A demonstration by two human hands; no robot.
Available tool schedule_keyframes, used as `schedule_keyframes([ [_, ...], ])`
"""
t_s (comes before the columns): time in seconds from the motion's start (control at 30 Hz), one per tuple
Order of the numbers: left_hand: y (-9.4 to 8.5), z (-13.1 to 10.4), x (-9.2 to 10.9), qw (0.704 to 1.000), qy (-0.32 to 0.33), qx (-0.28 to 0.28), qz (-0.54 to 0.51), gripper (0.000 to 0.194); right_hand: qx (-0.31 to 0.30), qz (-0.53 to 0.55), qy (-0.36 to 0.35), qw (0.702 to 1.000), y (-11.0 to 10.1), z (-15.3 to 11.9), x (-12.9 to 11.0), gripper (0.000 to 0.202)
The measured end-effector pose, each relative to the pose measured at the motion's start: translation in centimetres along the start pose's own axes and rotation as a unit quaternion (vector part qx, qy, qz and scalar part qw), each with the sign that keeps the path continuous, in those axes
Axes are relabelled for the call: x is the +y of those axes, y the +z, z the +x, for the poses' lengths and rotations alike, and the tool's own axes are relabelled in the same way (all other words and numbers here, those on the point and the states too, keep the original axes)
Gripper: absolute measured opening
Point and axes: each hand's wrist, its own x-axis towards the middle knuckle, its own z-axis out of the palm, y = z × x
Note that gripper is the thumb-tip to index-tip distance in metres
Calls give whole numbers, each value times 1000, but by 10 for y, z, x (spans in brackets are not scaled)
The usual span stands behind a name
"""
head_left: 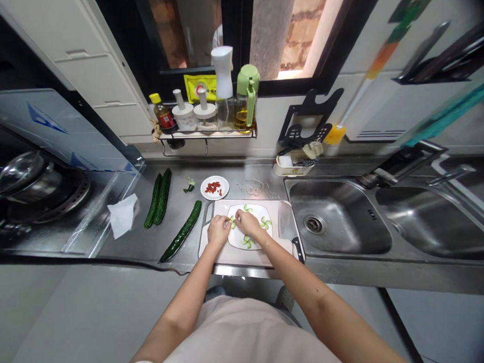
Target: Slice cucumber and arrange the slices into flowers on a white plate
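On a cutting board sits a white square plate with cucumber slices fanned into small pinwheels, one pinwheel at the right and another near the front edge. My left hand pinches at cucumber slices on the plate's left side. From the other side my right hand reaches over the plate, its fingertips pinched at the same slices and partly hidden. A cleaver lies on the board's right, its black handle toward me. Behind the board stands a small white dish of red bits.
Whole cucumbers lie left of the board, near a crumpled paper towel. Cucumber scraps sit beyond. A double sink is at the right, a stove with a pot far left. Above hangs a seasoning rack.
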Motion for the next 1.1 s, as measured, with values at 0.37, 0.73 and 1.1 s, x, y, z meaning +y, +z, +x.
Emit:
schedule_keyframes([
  [0.37, 2, -2, 0, 1000, -1, 9, -11, 15, -1, -6, -5, 1000, 2, 0, 1, 15],
  [0.73, 1, -2, 0, 998, -23, 34, -52, 18, 24, 16, -10, 1000, 5, -2, 7, 19],
  [1.1, 2, -5, 0, 999, -25, 27, -34, 18, 23, -3, -12, 1000, 7, -2, 7, 19],
])
